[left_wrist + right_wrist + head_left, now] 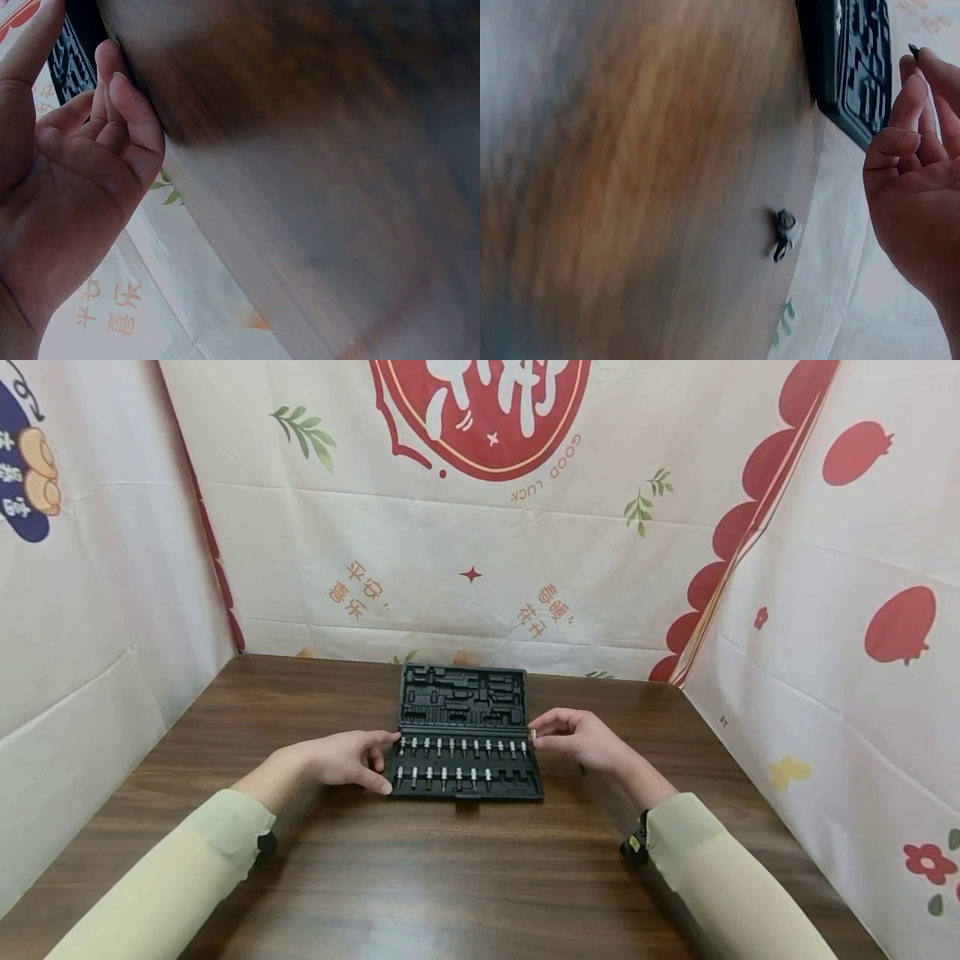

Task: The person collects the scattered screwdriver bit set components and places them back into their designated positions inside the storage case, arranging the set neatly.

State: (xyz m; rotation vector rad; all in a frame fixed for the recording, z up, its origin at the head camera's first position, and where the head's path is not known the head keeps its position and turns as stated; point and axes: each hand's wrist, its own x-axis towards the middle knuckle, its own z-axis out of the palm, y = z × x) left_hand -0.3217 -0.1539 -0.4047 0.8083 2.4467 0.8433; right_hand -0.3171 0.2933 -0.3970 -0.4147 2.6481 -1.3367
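Observation:
An open black socket-set case (pixel 465 762) lies on the table with its lid leaning back. Silver bit sockets (pixel 458 779) stand in two rows in its lower half; the front row's right end shows bare slots. My left hand (pixel 347 758) touches the case's left edge, thumb at the near corner and forefinger near the hinge. Between thumb and fingertips, my right hand (pixel 581 739) pinches a small bit socket (pixel 533 735) beside the case's right edge. Its dark tip pokes out in the right wrist view, where the hand (pixel 922 172) hides the rest.
Small metal pieces (pixel 784 232) lie on the table right of the case, mostly hidden under the right hand in the head view. The brown wooden table (pixel 420 877) is bordered by printed white cloth (pixel 465 535) at the back and sides.

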